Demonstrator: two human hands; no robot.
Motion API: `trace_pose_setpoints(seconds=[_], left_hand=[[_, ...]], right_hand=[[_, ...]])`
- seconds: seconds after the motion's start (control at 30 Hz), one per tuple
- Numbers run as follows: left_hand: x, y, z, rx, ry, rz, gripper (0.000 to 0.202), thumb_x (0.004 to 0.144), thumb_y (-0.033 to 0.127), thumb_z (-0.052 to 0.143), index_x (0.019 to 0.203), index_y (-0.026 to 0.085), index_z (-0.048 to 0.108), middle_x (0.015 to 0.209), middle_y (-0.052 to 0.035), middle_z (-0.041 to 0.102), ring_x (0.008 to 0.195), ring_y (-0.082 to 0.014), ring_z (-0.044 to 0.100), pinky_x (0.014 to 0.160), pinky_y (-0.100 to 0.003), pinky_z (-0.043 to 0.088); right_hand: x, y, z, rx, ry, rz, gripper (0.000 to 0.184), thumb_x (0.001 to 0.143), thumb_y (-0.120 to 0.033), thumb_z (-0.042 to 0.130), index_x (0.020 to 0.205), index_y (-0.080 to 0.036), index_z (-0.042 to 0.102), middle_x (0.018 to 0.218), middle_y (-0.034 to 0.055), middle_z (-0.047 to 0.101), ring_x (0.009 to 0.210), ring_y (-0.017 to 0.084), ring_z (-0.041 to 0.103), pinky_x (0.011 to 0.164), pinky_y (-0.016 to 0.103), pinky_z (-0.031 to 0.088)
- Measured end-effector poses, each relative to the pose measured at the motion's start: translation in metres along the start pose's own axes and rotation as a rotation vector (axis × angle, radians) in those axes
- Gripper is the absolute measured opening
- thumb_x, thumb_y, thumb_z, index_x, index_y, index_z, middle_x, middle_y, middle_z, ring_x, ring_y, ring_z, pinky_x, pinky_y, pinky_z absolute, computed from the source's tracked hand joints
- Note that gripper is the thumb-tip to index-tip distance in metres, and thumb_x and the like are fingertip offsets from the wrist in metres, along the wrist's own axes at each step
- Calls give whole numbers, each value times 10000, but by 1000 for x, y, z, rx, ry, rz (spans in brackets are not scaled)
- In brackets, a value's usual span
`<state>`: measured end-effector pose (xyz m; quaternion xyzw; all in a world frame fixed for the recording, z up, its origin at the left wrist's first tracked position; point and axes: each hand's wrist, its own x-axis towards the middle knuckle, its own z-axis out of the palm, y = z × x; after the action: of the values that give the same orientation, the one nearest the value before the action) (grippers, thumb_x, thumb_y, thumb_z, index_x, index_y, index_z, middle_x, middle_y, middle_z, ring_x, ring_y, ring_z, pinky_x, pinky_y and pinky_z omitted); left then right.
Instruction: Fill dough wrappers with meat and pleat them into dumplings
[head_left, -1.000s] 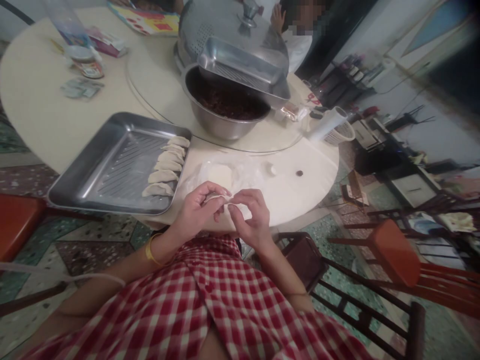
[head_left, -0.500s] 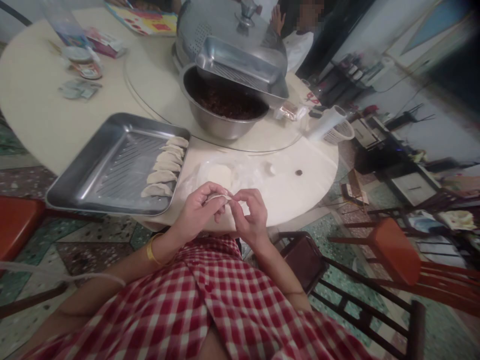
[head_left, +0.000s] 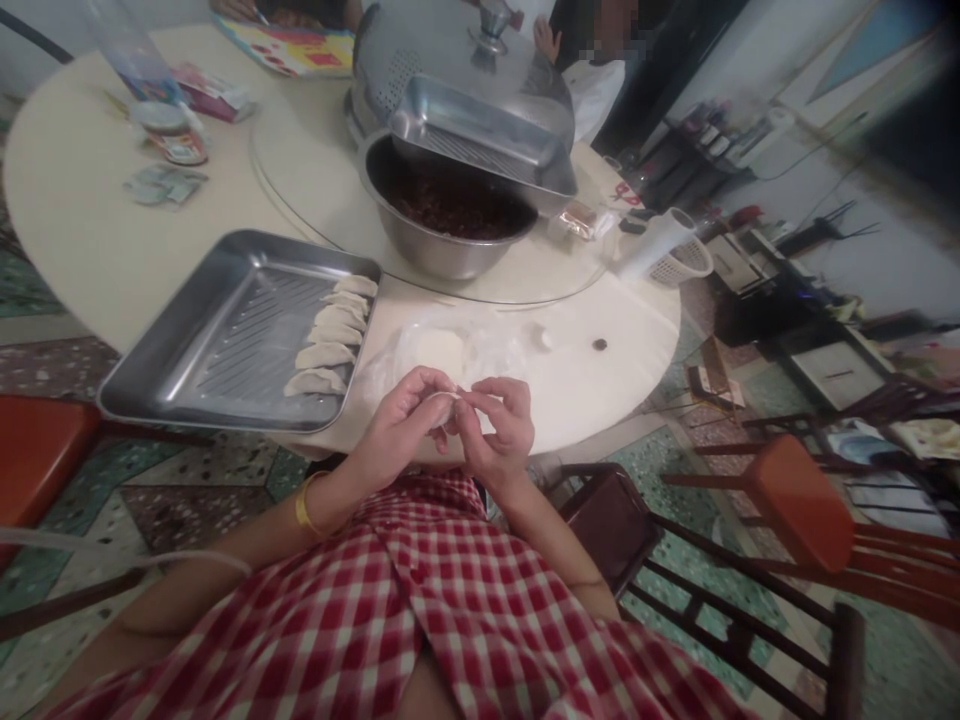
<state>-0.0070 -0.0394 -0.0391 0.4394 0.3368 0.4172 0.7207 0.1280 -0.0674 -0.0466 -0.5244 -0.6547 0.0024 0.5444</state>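
Observation:
Between both hands, over the table's near edge, a pale dumpling [head_left: 444, 408] is held, mostly hidden by fingers. My left hand [head_left: 405, 415] is closed around its left side. My right hand [head_left: 496, 425] pinches its right edge between thumb and index finger. Just beyond the hands lies a stack of pale dough wrappers [head_left: 439, 350] on floury plastic. To the left, a metal tray [head_left: 172, 345] holds a column of several folded dumplings [head_left: 324, 355] along its right side. A steel bowl [head_left: 450, 262] of dark filling [head_left: 457, 208] stands farther back on the turntable.
A smaller metal tray [head_left: 487, 140] leans over the bowl, before a large domed lid [head_left: 450, 50]. A jar [head_left: 174, 135] stands at the back left. A plastic roll [head_left: 660, 240] and a white basket [head_left: 686, 262] are at right. A person [head_left: 592, 90] is beyond the table. Chairs flank me.
My fingers have shifted slightly along the dumpling's edge, and a bit more of it shows beneath my left thumb. The view has moved slightly; the tray and bowl stay where they were.

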Motion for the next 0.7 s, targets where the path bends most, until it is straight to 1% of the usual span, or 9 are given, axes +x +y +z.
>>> trace_pose_setpoints(seconds=[0.1,0.2,0.27,0.37,0.47,0.53,0.63,0.7], left_hand=[[0,2,1,-22,6,-7,133,879,323,585,937,215,534,758,31,600,624,-95,563,492,-183,508],[0,4,3,-35,10,-40,155,870,335,581,941,220,506,742,38,599,616,-97,565,486,-181,498],[-1,5,4,-34,8,-76,177,859,344,583,951,228,487,728,47,593,595,-96,558,478,-181,489],[-1,5,5,-38,-4,-106,202,856,355,584,976,238,470,723,54,585,574,-92,550,474,-182,483],[-2,4,5,-49,-22,-90,207,863,350,581,992,233,468,739,43,582,597,-96,556,485,-186,491],[-3,5,5,-43,-33,-80,204,851,308,591,991,228,468,749,40,581,616,-98,560,494,-190,498],[-3,7,3,-10,-27,-83,252,796,217,617,996,228,464,773,41,587,619,-100,571,491,-189,494],[-4,8,1,15,-40,-106,297,781,198,619,1026,234,453,797,38,599,588,-97,568,472,-190,480]], right_hand=[[-2,0,0,19,-6,22,174,873,-182,573,988,-246,686,932,51,636,875,179,601,748,369,524],[-4,0,1,78,-34,96,205,875,-229,569,1047,-237,681,963,66,638,908,193,601,753,381,535],[-5,0,2,104,-49,135,185,875,-242,576,1019,-233,692,965,69,638,920,192,605,757,378,543],[-5,-1,4,92,-48,156,154,883,-238,575,950,-243,714,943,60,645,915,182,619,749,365,549],[-5,-2,6,81,-30,160,151,883,-230,576,916,-247,723,923,53,656,896,177,624,746,361,549],[-6,-2,6,106,-24,176,159,886,-226,569,915,-241,724,938,57,665,908,177,626,773,367,550],[-7,1,4,209,-42,212,204,899,-236,541,1026,-232,701,1028,80,677,997,189,627,855,390,547],[-7,4,2,294,-95,241,243,899,-261,536,1100,-234,671,1095,90,676,1064,198,623,909,412,539]])
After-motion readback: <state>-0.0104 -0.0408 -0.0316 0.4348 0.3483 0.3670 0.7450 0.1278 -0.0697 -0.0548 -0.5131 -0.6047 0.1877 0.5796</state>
